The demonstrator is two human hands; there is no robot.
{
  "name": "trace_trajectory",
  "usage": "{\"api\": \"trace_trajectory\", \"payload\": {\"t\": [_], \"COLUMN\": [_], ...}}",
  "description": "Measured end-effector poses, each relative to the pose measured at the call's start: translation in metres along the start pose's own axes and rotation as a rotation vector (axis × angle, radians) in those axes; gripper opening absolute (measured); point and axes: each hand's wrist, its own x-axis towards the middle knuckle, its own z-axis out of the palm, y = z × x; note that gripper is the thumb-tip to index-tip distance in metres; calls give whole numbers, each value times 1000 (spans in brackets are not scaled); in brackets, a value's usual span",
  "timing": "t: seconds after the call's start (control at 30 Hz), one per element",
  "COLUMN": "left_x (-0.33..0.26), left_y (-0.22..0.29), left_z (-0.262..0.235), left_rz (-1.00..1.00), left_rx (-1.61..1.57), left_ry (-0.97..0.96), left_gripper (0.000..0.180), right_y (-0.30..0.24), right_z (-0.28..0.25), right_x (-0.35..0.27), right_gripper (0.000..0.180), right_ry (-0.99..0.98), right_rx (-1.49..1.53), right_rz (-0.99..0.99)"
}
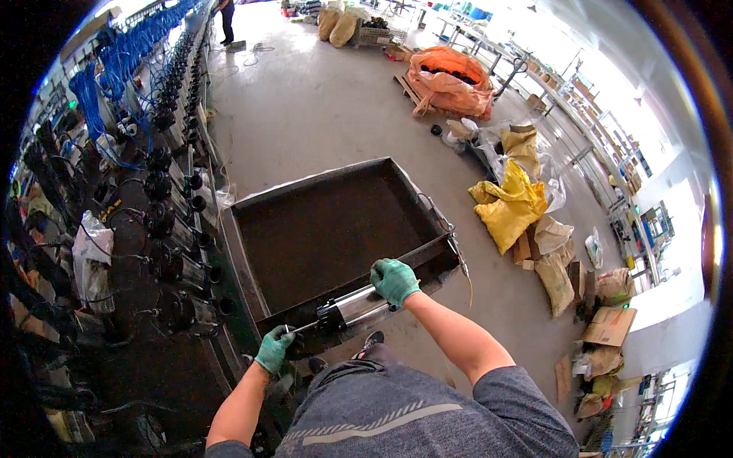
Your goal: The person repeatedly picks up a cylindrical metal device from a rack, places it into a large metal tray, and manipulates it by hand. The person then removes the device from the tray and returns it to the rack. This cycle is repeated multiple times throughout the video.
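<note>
A silver metal cylinder with a black end point(357, 307), much like a motor or pump body, lies slanted along the near edge of a dark, shallow metal tank point(328, 237). My right hand point(395, 282), in a green glove, is closed over the cylinder's right end. At the other end, my left hand point(272, 349), also in a green glove, has its fingers closed on a thin metal rod point(306, 327) that reaches to the black end. Whether the rod is fixed to the cylinder cannot be made out.
Left of the tank stands a long bench with rows of similar cylinders point(179, 267) and blue cables point(126, 53). A hose point(456, 248) hangs at the tank's right corner. Rightward on the floor are a yellow sack point(508, 202) and an orange bag point(450, 84). A person point(227, 21) stands far off.
</note>
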Motion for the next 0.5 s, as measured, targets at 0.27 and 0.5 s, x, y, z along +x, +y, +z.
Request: {"api": "trace_trajectory", "payload": {"t": [0.27,0.5], "left_x": [14,12], "left_y": [46,17], "left_z": [-17,-10], "left_rz": [-357,360], "left_rx": [227,1185], "left_ry": [-262,-73], "left_gripper": [21,34], "right_y": [2,7], "right_z": [1,5], "right_x": [-1,0], "right_gripper": [21,21], "right_ry": [18,4], "right_rx": [-22,-7], "right_rz": [-31,-39]}}
